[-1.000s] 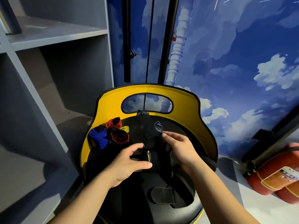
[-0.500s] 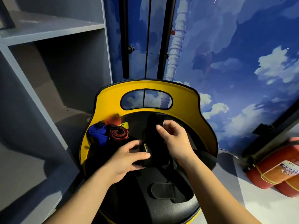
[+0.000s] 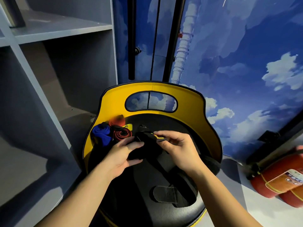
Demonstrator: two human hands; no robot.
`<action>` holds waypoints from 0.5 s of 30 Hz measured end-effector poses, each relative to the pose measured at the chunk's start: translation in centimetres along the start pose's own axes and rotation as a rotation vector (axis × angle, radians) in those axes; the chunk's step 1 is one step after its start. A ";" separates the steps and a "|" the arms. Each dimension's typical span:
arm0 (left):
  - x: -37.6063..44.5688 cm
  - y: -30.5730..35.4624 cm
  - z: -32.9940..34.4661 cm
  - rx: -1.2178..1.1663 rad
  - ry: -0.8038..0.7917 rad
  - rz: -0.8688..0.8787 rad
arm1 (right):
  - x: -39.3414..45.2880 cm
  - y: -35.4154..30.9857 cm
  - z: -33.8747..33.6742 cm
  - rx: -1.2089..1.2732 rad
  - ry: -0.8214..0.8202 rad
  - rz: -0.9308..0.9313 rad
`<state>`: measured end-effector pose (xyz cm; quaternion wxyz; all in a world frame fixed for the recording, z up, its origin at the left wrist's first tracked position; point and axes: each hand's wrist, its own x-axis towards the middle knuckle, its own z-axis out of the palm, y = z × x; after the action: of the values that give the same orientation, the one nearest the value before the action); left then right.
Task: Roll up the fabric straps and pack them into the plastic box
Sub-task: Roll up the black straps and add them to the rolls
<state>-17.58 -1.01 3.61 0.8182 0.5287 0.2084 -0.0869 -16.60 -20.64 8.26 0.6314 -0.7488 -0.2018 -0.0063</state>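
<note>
A black fabric strap (image 3: 147, 145) with yellow lettering is partly rolled above the black seat of a yellow-backed chair (image 3: 196, 108). My left hand (image 3: 121, 154) grips the roll from the left. My right hand (image 3: 178, 149) pinches the strap's end near the yellow lettering. The strap's loose tail (image 3: 165, 194), with a velcro patch, trails down over the seat towards me. A rolled blue strap (image 3: 102, 134), a red one (image 3: 117, 121) and a red-and-black one (image 3: 122, 134) lie at the seat's back left. No plastic box is in view.
Grey shelving (image 3: 54, 30) stands on the left, close to the chair. A blue sky-printed wall (image 3: 237, 63) with black vertical bars is behind. Red fire extinguishers (image 3: 277, 176) lie on the floor at the right.
My right hand has come back towards me, folding the strap's end over the roll so the yellow lettering now shows. My left hand keeps holding the roll. The view dipped slightly.
</note>
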 end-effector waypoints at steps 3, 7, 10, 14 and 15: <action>0.0 0.4 0.1 -0.040 0.041 0.018 | -0.8 -0.5 0.0 0.182 -0.064 0.126; 0.3 0.6 -0.1 -0.042 0.095 0.037 | -1.2 -0.8 -0.4 0.203 -0.049 0.189; 0.1 0.5 0.3 -0.060 0.114 0.072 | -1.2 -0.1 0.2 0.170 0.020 0.195; -0.5 0.5 1.3 -0.124 0.123 0.090 | -1.2 1.5 0.8 0.193 0.062 0.255; -0.6 0.6 1.4 -0.142 0.125 0.085 | -1.2 2.0 0.8 0.202 0.069 0.274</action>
<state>-17.55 -2.10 4.86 0.8418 0.4824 0.2421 -0.0039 -17.29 -20.46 5.89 0.7047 -0.7015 -0.0758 0.0743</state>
